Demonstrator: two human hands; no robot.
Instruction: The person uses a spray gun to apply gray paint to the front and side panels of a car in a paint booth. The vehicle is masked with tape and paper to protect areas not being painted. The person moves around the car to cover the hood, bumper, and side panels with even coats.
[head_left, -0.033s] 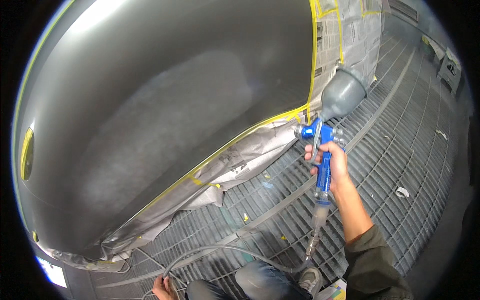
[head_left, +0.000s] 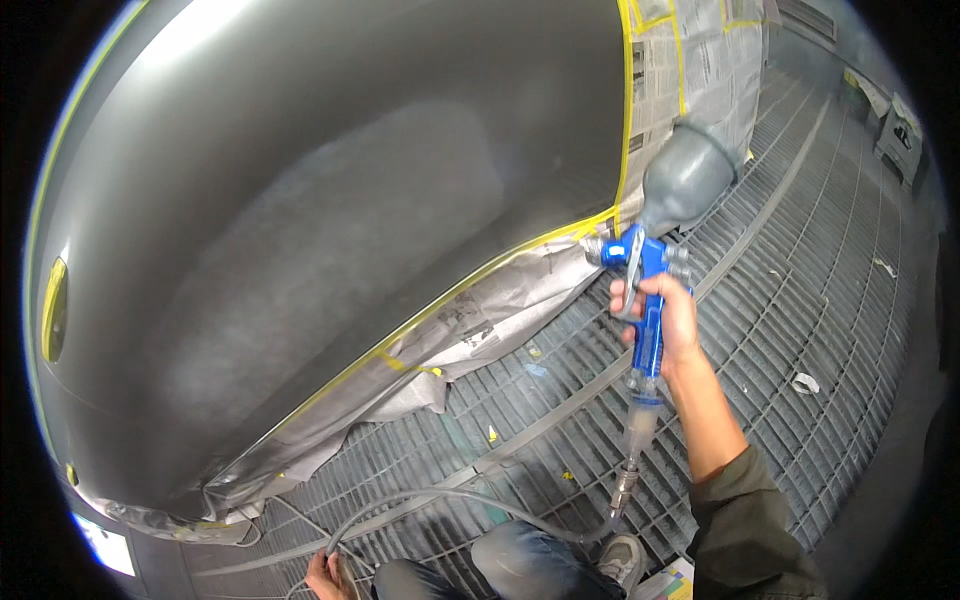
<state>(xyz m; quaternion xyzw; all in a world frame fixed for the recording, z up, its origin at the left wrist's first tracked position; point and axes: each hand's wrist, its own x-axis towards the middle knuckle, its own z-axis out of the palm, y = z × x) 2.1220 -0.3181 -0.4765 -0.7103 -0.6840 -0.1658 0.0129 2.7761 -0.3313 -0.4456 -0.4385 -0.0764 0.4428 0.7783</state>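
Observation:
My right hand (head_left: 672, 318) is closed round the grip of a blue spray gun (head_left: 648, 335), with the fingers at its silver trigger. A grey paint cup (head_left: 690, 178) sits tilted on top of the gun. Its nozzle points left, toward a dark grey car body panel (head_left: 400, 200) with a paler, matt patch. From the clear fitting under the grip, a grey air hose (head_left: 450, 492) loops left to my left hand (head_left: 328, 576). That hand is closed on the hose at the lower edge; part of it is cut off.
Yellow tape (head_left: 628, 110) and newspaper (head_left: 705, 60) border the panel on the right. Masking paper (head_left: 470, 325) hangs along its lower edge. A metal grating floor (head_left: 780, 330) carries paper scraps. At the far right stands a grey stand (head_left: 898, 145). My knees and shoe are below.
The spray gun and my right hand have risen very slightly, and the cup has shifted a touch to the right. My left hand stays in place on the hose.

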